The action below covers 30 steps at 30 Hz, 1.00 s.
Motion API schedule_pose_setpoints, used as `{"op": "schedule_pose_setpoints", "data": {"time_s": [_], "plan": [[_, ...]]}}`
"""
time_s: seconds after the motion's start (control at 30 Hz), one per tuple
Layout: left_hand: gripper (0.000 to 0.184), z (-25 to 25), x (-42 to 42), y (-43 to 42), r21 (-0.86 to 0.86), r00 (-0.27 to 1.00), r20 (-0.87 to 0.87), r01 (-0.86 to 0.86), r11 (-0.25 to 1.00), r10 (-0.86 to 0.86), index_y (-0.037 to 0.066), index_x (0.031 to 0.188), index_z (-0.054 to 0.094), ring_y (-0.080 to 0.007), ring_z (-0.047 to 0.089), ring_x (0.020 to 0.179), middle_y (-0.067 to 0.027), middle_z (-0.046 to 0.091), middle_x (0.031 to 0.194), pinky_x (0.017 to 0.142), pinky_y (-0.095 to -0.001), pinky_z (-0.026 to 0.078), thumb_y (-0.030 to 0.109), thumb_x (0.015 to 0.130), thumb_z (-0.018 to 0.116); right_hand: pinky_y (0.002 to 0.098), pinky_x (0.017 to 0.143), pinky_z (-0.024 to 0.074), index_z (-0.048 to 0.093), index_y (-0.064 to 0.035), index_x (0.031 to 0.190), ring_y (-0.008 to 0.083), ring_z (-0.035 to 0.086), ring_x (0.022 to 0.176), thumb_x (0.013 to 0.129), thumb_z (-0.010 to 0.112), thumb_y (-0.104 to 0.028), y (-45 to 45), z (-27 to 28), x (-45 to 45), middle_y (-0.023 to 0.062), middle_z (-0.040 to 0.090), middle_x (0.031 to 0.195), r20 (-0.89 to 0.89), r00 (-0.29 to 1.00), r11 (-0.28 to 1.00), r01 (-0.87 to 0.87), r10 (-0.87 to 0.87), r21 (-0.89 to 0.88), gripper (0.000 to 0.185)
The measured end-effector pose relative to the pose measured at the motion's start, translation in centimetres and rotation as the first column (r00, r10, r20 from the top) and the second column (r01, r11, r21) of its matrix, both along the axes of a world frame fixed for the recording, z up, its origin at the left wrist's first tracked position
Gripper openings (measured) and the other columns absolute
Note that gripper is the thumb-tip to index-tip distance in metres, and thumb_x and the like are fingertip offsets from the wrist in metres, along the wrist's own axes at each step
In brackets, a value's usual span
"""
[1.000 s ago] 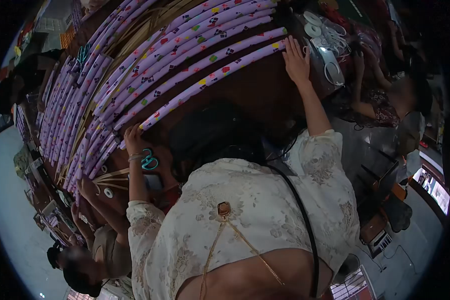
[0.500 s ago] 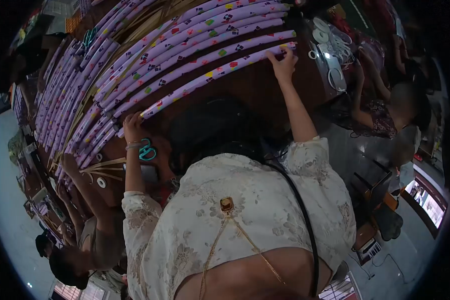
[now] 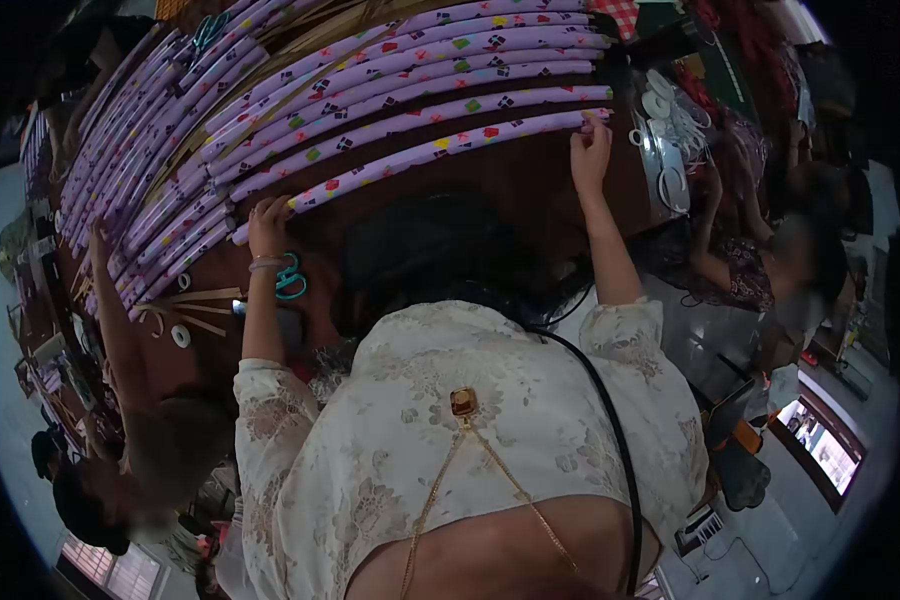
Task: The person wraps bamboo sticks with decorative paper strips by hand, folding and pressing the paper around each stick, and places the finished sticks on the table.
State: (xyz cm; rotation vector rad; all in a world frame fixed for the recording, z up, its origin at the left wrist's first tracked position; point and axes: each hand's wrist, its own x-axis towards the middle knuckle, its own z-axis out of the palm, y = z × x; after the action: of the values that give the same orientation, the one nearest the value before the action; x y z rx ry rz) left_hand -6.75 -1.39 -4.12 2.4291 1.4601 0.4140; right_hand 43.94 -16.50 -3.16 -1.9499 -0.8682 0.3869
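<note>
Long lilac tubes with a colourful print lie side by side across the dark table. My left hand (image 3: 269, 226) is at the left end of the nearest tube (image 3: 410, 160), its fingers curled round that end. At the tube's right end, my right hand (image 3: 591, 150) has its fingers pinched together on the tip. The other tubes (image 3: 390, 125) lie just beyond, roughly parallel to it. Beside my left wrist are teal-handled scissors (image 3: 290, 277); their blades are hidden.
Tape rolls (image 3: 180, 335) and brown strips (image 3: 205, 296) lie at the left. White rings and cords (image 3: 670, 115) are at the right. A co-worker's arm (image 3: 120, 310) reaches over the tubes at the left; another person (image 3: 745, 240) sits at the right.
My right hand has gone from spread fingers on the nearest tube's right end to a pinch at its tip. My left hand stays at the left end. The left co-worker's arm has reached further over the tubes.
</note>
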Motion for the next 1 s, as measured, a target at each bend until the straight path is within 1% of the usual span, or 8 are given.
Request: {"op": "schedule_pose_setpoints", "data": {"time_s": [0.07,0.1,0.17,0.37,0.67,0.7,0.8,1.0], "plan": [[0.021,-0.5,-0.4,0.1,0.020,1.000,0.020,0.012,1.000,-0.012,0.015,0.099,0.064,-0.0307,0.053,0.086,-0.0114,0.058,0.094,0.076,-0.0394,0.042,0.016,0.080,0.055,0.0405,0.087,0.0368,0.048,-0.0164,0.121,0.0247,0.049,0.103,0.080,0.058,-0.014,0.4,0.6,-2.2,0.0061,0.047,0.114,0.546,0.814,0.976,-0.212,0.199,-0.040,0.042],[0.020,-0.1,0.0,0.0,0.041,1.000,0.004,0.008,0.999,-0.008,0.015,0.098,0.064,-0.0306,0.053,0.086,-0.0113,0.058,0.093,0.076,-0.0394,0.042,0.016,0.080,0.055,0.0405,0.087,0.0368,0.048,-0.0164,0.121,0.0247,0.049,0.103,0.080,0.058,-0.014,0.8,1.4,-3.6,0.0061,0.047,0.114,0.539,0.814,0.972,-0.229,0.215,-0.042,0.042],[0.021,0.1,0.1,0.1,0.042,1.000,0.017,0.007,0.999,-0.007,0.015,0.098,0.064,-0.0305,0.053,0.085,-0.0113,0.058,0.091,0.076,-0.0391,0.043,0.017,0.080,0.054,0.0423,0.094,0.0315,0.046,-0.0164,0.123,0.0247,0.043,0.114,0.078,0.061,-0.020,1.9,2.8,-6.1,0.0037,0.041,0.129,0.692,0.505,0.822,-0.518,0.516,-0.235,0.047],[0.019,-0.3,0.1,-0.1,0.051,0.999,0.041,-0.030,0.998,0.028,0.014,0.096,0.065,-0.0301,0.053,0.088,-0.0108,0.058,0.092,0.077,-0.0388,0.044,0.017,0.081,0.054,0.0421,0.099,0.0297,0.041,-0.0217,0.129,0.0182,0.039,0.121,0.082,0.056,-0.014,5.4,-0.7,-6.1,-0.0007,0.039,0.134,0.695,0.190,0.581,-0.717,0.693,-0.384,0.050],[0.017,0.5,0.5,-0.3,0.010,0.997,0.053,-0.050,0.999,0.050,0.013,0.093,0.065,-0.0294,0.054,0.087,-0.0096,0.059,0.092,0.079,-0.0387,0.043,0.018,0.080,0.055,0.0391,0.097,0.0361,0.053,-0.0141,0.114,0.0213,0.044,0.118,0.076,0.059,-0.007,5.0,-1.4,-2.2,0.0047,0.042,0.131,0.694,0.000,0.361,-0.855,0.720,-0.374,0.038],[0.017,0.6,0.5,-0.2,0.014,0.997,0.056,-0.056,0.998,0.055,0.013,0.093,0.065,-0.0294,0.054,0.087,-0.0096,0.059,0.092,0.079,-0.0387,0.043,0.018,0.080,0.055,0.0399,0.098,0.0350,0.052,-0.0141,0.114,0.0225,0.045,0.117,0.076,0.061,-0.012,4.8,-0.9,-2.8,0.0062,0.042,0.131,0.659,0.148,0.372,-0.903,0.738,-0.214,0.039],[0.017,0.3,0.5,-0.3,0.015,0.997,0.061,-0.053,0.998,0.052,0.013,0.094,0.065,-0.0286,0.054,0.087,-0.0095,0.059,0.092,0.079,-0.0385,0.042,0.017,0.080,0.055,0.0398,0.098,0.0348,0.042,-0.0177,0.125,0.0190,0.041,0.120,0.078,0.062,-0.017,5.6,0.9,-4.4,0.0014,0.035,0.137,0.656,0.197,0.497,-0.810,0.729,-0.309,0.051],[0.018,0.1,0.3,-0.1,0.016,0.998,0.049,-0.051,0.999,0.050,0.014,0.095,0.064,-0.0295,0.053,0.087,-0.0092,0.059,0.092,0.079,-0.0386,0.042,0.018,0.080,0.055,0.0425,0.099,0.0317,0.042,-0.0203,0.126,0.0171,0.037,0.123,0.078,0.060,-0.016,7.1,-0.7,-6.9,-0.0012,0.034,0.137,0.748,0.049,0.500,-0.772,0.662,-0.392,0.052]]}}
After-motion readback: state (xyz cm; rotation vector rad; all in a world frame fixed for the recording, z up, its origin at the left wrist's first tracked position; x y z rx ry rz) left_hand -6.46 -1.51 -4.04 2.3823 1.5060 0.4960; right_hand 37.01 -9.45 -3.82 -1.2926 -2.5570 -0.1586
